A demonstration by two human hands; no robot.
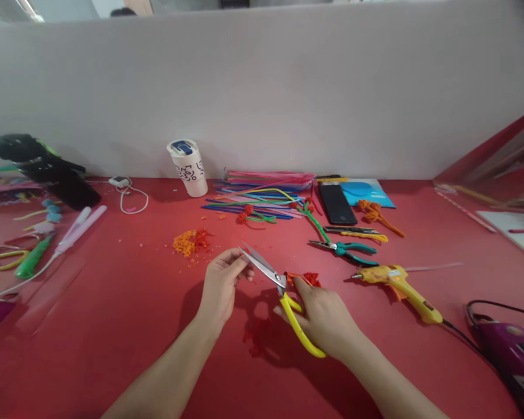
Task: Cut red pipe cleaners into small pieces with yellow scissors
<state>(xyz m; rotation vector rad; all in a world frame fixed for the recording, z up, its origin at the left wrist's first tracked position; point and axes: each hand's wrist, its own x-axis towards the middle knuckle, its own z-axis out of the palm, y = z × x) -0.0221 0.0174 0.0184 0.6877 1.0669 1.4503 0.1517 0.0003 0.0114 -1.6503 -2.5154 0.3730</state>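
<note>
Yellow-handled steel scissors (273,275) over red table (113,326), centre: axis slants near-right to far-left, handles gripped in closed right hand (327,320), tips meeting pinched left hand (220,279), contents unclear.

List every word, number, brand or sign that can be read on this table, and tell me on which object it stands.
No text here can be read with certainty.
On the white cup: blue marks, too blurred to read.
On the yellow glue gun: a small label, too small to read.
On the purple device at the right edge: a white label, blurred.
On the scissors in the right hand: no print shows.
</note>
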